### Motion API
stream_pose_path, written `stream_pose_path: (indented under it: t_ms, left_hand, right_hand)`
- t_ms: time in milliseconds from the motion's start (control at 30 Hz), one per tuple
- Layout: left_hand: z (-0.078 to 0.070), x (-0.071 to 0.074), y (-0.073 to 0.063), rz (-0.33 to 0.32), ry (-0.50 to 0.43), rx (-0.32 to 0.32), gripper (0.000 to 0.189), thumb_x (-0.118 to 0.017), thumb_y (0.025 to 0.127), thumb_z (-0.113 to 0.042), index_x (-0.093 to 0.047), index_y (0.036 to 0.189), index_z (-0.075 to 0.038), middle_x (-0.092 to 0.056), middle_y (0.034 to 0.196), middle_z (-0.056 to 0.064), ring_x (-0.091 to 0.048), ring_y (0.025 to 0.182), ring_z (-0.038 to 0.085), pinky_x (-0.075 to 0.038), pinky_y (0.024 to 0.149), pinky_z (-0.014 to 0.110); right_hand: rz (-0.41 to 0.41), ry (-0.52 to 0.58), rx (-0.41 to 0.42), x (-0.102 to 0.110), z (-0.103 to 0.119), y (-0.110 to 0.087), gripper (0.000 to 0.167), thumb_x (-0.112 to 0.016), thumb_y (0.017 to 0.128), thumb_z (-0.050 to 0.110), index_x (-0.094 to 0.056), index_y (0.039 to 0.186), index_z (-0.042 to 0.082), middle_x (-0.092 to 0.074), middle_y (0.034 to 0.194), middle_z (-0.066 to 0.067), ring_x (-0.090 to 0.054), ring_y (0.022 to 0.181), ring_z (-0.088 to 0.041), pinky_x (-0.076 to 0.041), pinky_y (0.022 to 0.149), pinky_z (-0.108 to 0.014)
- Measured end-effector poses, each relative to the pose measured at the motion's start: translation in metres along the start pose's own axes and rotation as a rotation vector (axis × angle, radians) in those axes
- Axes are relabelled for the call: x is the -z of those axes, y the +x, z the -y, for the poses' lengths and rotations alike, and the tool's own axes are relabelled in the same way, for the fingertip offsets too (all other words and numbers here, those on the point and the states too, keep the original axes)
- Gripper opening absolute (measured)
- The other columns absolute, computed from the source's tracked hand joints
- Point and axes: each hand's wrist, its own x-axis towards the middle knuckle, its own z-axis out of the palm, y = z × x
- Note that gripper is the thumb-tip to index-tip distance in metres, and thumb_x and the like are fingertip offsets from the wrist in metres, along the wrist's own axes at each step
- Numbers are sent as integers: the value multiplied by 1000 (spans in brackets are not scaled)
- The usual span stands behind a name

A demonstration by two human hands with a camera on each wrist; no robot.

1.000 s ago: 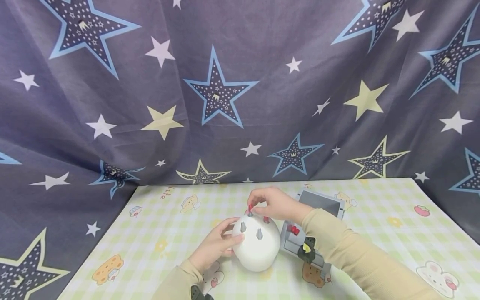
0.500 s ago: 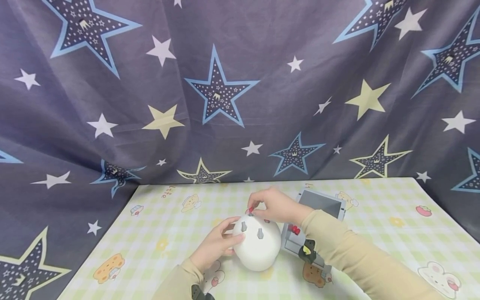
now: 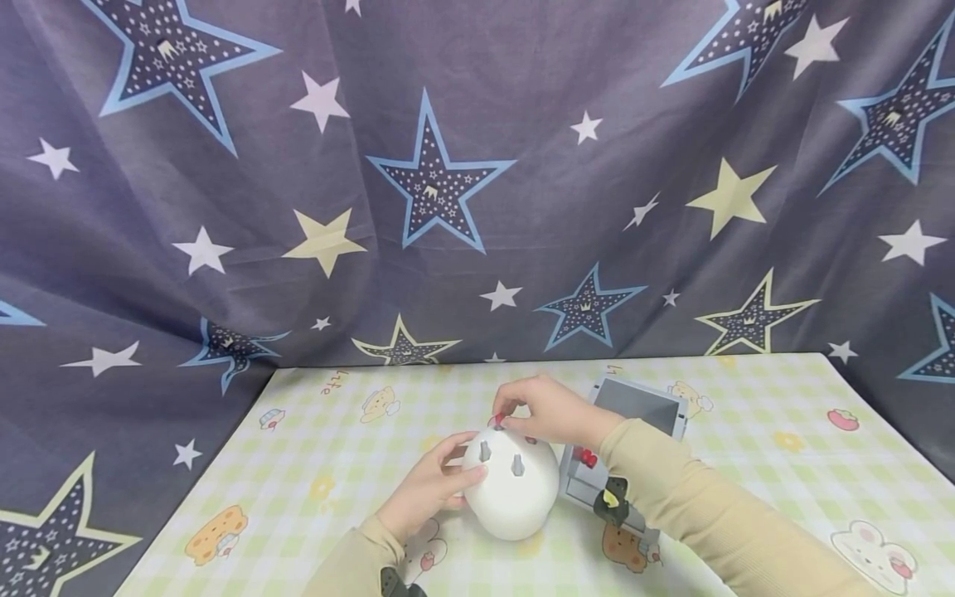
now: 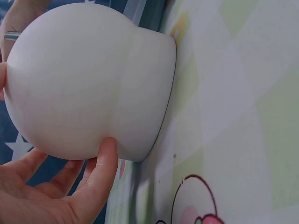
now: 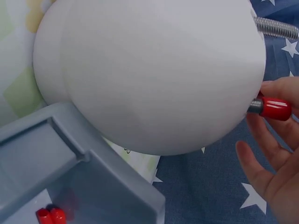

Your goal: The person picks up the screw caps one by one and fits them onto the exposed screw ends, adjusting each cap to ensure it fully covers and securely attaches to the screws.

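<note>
So, here's the left grip (image 3: 430, 489), cupped round the side of a smooth white rounded dome (image 3: 507, 506), thumb on the near face, fingers spread along the far side and only part-curled. The dome sits base-down on the desk (image 3: 753, 448) in its green-and-white checked cloth, directly between the two grips. Up top, the right grip (image 3: 548, 408) is closed to a narrow pinch, thumb and fingertips on a small glossy red cap (image 3: 499, 419) at the head of a short post. Just under that hand, a second red cap (image 5: 276, 108) tops a threaded metal post, standing out from the dome. Nearer the left grip, two bare grey metal posts (image 3: 518, 466) poke up. Below the right grip, beside the dome, lies a grey compartmented plastic tray (image 5: 117, 186), two loose red caps (image 5: 51, 216) lying together inside. Beyond both grips hangs a dark star-printed curtain (image 3: 448, 290).
</note>
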Motion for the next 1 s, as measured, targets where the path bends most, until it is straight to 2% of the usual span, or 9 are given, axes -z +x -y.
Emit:
stream_pose_path:
  t_ms: [133,367,733,867,1000]
  left_hand:
    - [0,0,0,-4,0,0,65,-66,88,-33,-38,142,-10,-38,142,25,-53,117,33,-56,81,43]
    - [2,0,0,-5,-4,-1,65,-66,88,-33,-39,142,-10,-38,142,26,-53,117,33,-56,81,43]
    - [3,1,0,0,-4,-7,65,-66,88,-33,-38,142,-10,-38,142,25,-54,115,31,-56,80,42]
    - [2,0,0,-3,2,-9,66,-66,88,-33,-38,142,-10,-38,142,26,-54,116,31,-56,81,42]
    - [2,0,0,-9,6,-3,66,-67,88,-34,-38,142,-11,-38,142,25,-54,116,32,-56,81,43]
  right_hand:
    - [-7,1,-14,-1,1,0,4,-66,86,9,-67,90,11,-72,90,2,-67,90,-14,-52,74,-21]
    - [-9,14,-35,-6,0,0,6,-65,86,8,-64,90,12,-71,91,1,-67,90,-15,-54,82,-34]
    - [9,47,-48,-7,-2,0,8,-63,87,8,-62,93,12,-70,92,0,-67,91,-16,-54,88,-42]
    - [27,102,-67,-6,-2,0,8,-62,87,9,-62,95,11,-70,92,0,-66,92,-16,-53,90,-44]
    - [36,153,-75,-4,-5,-1,12,-62,87,9,-62,99,9,-70,91,-1,-65,92,-16,-53,90,-39]
